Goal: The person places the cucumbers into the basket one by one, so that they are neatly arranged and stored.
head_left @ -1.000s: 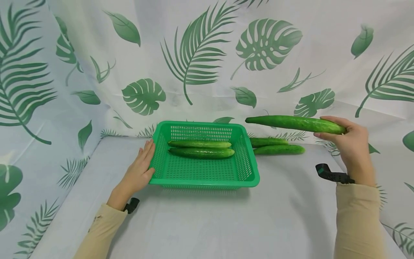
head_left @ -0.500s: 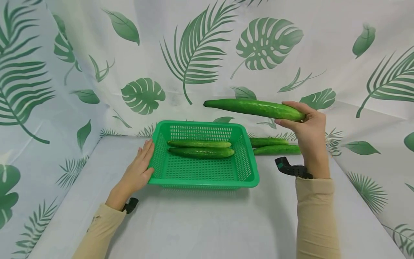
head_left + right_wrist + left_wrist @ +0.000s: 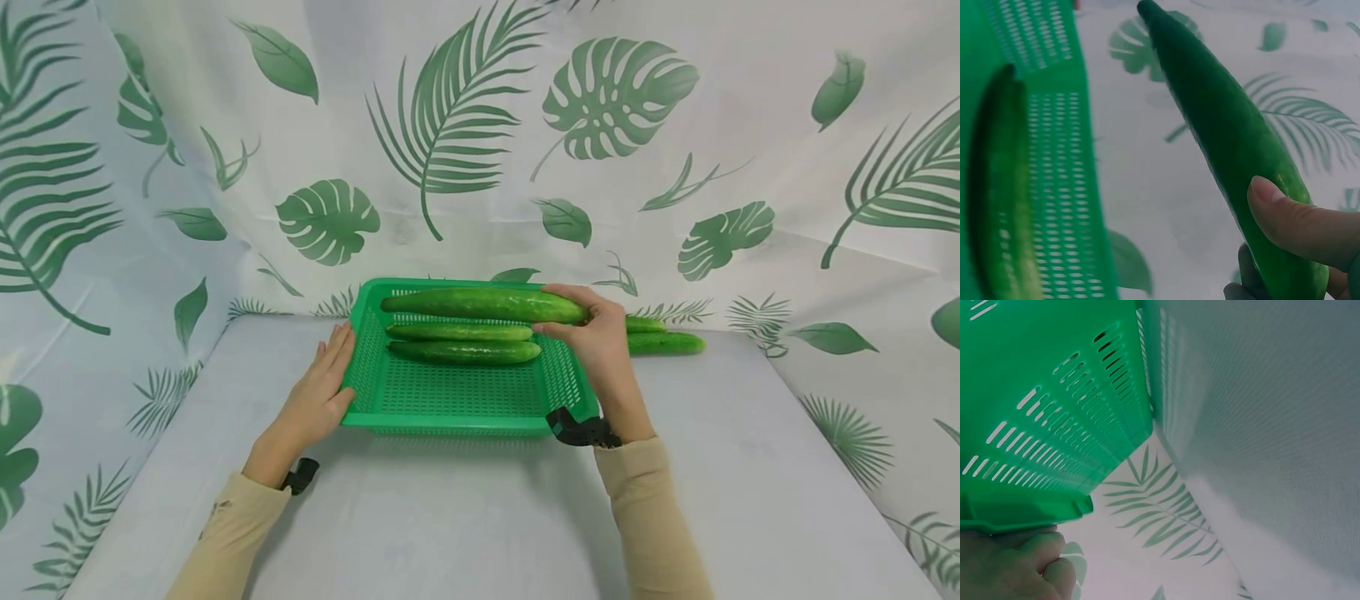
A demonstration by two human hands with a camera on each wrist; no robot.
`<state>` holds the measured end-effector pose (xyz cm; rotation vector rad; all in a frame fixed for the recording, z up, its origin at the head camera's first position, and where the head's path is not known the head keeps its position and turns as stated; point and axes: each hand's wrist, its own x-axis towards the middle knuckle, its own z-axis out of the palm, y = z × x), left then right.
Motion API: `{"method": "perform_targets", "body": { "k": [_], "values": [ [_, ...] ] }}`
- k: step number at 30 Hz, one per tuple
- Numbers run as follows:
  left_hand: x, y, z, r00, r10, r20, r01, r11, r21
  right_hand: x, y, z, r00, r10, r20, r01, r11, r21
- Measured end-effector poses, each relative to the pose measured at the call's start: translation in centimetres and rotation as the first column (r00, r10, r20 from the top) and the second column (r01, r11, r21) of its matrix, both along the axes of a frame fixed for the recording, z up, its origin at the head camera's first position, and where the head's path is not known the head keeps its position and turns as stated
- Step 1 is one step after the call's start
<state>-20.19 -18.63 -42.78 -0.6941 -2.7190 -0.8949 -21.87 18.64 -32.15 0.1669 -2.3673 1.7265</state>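
Observation:
My right hand pinches a long cucumber near its right end, thumb on the near side as the right wrist view shows. In the head view that cucumber lies level over the back part of a green plastic basket. Inside the basket, two cucumbers rest side by side, one behind and one in front. My left hand lies against the basket's left side with its fingers fairly straight. From the left wrist view, the curled look of its fingers under the rim is only partly visible.
Two more cucumbers lie on the table right of the basket, a rear one and a front one, partly hidden by my right hand. A white leaf-print cloth hangs behind. The pale tabletop stretches in front of the basket.
My right hand has carried the cucumber leftward from the right side, then down over the basket. My left hand stays at the basket's left side, and the basket has not moved.

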Motion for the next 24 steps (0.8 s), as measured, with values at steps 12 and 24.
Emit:
{"method": "perform_targets", "body": {
  "k": [12, 24],
  "values": [
    [-0.1, 0.0, 0.0, 1.0, -0.001, 0.007, 0.001, 1.0, 0.0, -1.0, -1.5, -5.7, 0.983, 0.018, 0.185, -0.035, 0.996, 0.087],
    [-0.2, 0.0, -0.1, 1.0, -0.003, -0.005, 0.003, 1.0, 0.007, -0.9, -2.4, -6.8, 0.968, -0.03, 0.248, -0.031, 0.97, 0.241]
  ]
}}
